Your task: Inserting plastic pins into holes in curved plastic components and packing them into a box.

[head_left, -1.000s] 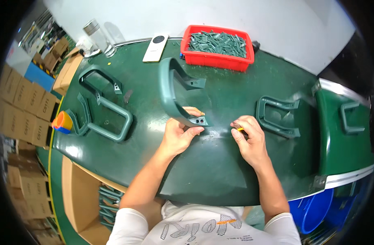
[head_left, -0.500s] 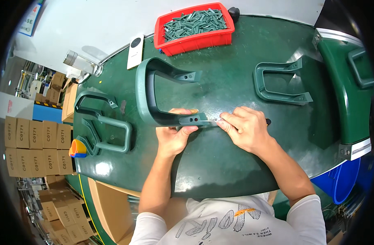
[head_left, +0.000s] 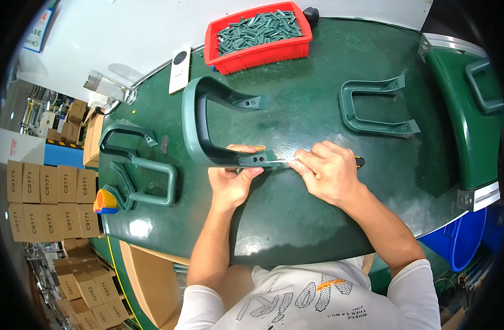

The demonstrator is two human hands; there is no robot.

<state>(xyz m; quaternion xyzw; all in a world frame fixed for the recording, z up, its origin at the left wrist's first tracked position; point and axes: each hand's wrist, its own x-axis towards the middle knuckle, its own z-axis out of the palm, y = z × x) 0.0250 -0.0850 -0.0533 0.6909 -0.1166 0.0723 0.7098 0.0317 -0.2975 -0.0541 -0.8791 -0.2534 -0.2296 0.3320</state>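
My left hand (head_left: 230, 184) is closed around one end of a green U-shaped plastic handle (head_left: 192, 124), thumb on the near side and fingers behind. Two holes show in that flat end, and the handle's other end points to the right, farther away. In my right hand (head_left: 331, 173) is a utility knife (head_left: 360, 161); its dark and yellow back end sticks out beyond the palm. Its thin blade (head_left: 282, 160) lies along the tip of the held end, though the exact contact is too small to tell.
A red bin (head_left: 257, 52) of small green pieces stands at the back. Similar handles lie at right (head_left: 373, 104) and left (head_left: 153, 181). Near the back are a white device (head_left: 180, 70) and a glass bottle (head_left: 110, 87). An orange and blue cup (head_left: 105, 201) sits at the left edge.
The knife blade has shifted slightly left over the handle's end, with my right hand turned a little, and more of the knife's back end shows. My left hand keeps its grip.
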